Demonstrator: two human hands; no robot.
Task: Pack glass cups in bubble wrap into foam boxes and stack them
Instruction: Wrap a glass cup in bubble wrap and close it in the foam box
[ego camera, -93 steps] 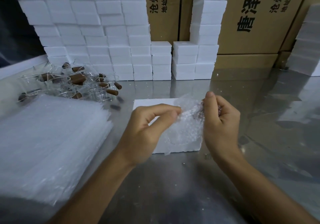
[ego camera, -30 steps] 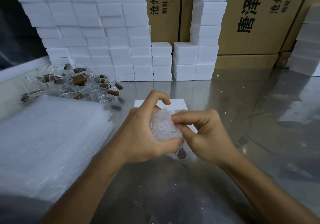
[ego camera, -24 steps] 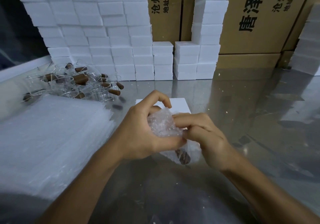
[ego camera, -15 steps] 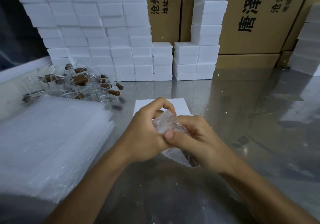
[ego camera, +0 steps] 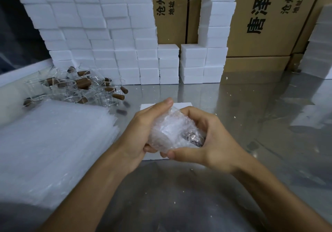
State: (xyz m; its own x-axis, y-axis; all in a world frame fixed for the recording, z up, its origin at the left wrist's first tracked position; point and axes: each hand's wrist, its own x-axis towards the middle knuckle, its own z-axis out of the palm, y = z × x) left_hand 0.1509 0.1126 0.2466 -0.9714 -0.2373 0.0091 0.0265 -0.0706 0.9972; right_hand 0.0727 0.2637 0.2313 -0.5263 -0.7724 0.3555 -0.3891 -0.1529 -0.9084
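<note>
The wall of stacked foam boxes (ego camera: 100,39) at the back of the steel table (ego camera: 251,106) is unchanged, as is the pile of bubble-wrap sheets (ego camera: 50,145). What has changed: the sheet that was spread wide three seconds ago is now balled round the glass cup (ego camera: 177,133). The left hand (ego camera: 142,133) and right hand (ego camera: 206,142) both keep a closed grip on it above the open foam box (ego camera: 146,106), so boxing looks next.

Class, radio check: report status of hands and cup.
Left hand and right hand clasp bubble-wrapped cup. Foam box beneath. Nothing in the way.
</note>
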